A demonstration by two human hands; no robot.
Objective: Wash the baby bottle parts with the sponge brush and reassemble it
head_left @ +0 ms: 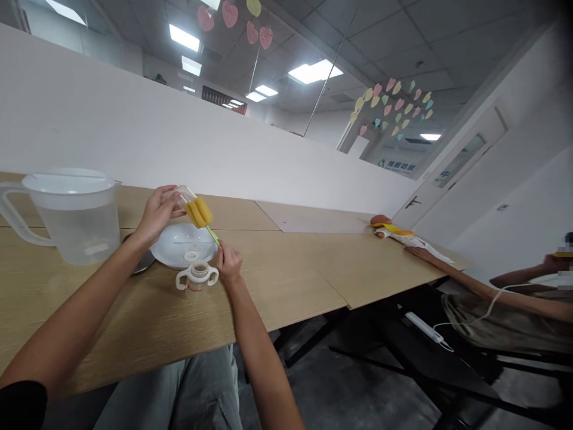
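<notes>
My left hand (160, 209) is closed around a clear plastic cup (185, 194), tilted over a white bowl (168, 251). My right hand (229, 261) grips the green handle of a bottle brush (199, 212). The brush's yellow sponge head sits at the cup's mouth; how far it reaches inside I cannot tell. Below my hands, a small baby bottle (197, 279) with two white handles stands uncapped on the table. A small white ring (191, 257) lies at the bowl's near edge.
A large lidded pitcher (83, 224) stands at the left of the wooden table (286, 280). A dark round object (144, 263) lies partly behind my left forearm. At the far right, another person's hand (418, 253) rests beside a doll-like object (394, 230). A power strip (423, 327) lies on a black seat.
</notes>
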